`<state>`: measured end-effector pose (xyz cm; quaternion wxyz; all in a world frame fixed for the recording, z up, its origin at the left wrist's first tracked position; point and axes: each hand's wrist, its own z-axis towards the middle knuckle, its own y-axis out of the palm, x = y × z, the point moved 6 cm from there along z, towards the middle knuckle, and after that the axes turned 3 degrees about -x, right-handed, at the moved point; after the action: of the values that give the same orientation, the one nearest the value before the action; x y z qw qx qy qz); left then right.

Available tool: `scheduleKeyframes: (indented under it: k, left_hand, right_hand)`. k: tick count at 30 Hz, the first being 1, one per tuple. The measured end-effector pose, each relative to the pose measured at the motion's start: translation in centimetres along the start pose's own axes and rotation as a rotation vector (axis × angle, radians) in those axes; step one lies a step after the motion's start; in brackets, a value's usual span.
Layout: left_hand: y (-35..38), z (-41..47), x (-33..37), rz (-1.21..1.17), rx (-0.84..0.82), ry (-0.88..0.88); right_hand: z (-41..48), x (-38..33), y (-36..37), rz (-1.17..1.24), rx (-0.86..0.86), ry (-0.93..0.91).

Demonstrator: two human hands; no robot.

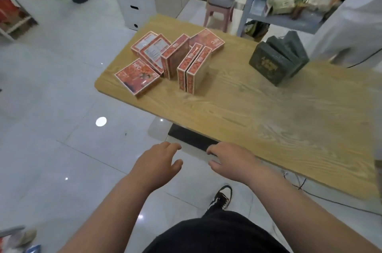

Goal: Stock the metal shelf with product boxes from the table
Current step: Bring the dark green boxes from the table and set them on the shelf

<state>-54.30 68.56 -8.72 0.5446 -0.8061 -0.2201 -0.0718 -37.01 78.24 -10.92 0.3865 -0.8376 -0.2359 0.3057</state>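
Nearest, left hand (161, 159) and right hand (231, 158) hover, fingers (174, 146) released, holding nothing. Far on the desk (268, 118) sit red product boxes (194, 70): likely light, rigid cardboard; grip opposite broad faces.

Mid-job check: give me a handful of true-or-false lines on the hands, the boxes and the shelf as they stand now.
1. The left hand and the right hand hold nothing. True.
2. All the red-orange cardboard product boxes lie flat on the light wooden table. False: several stand on edge; others lie flat.
3. Dark green boxes sit on the table, to the right of the red-orange ones. True.
4. The pink plastic stool stands on the table. False: it stands on the floor beyond the table.
5. The grey metal shelf is bare. False: packaged goods lie on it.
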Motion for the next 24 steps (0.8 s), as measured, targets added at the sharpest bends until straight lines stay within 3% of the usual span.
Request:
scheduleKeyframes:
  k: [9,18,24]
  left_hand:
    - [-2.0,11.6,7.9,0.057,0.004,0.035]
    - [-2.0,23.5,11.9,0.122,-0.141,0.168]
    - [-4.7,34.8,15.2,0.18,-0.191,0.327]
  right_hand:
    - [1.9,12.9,-6.5,0.056,0.061,0.098]
    - [4.7,22.7,-10.3,0.185,0.09,0.292]
    - [7.1,28.3,-15.4,0.265,0.276,0.488]
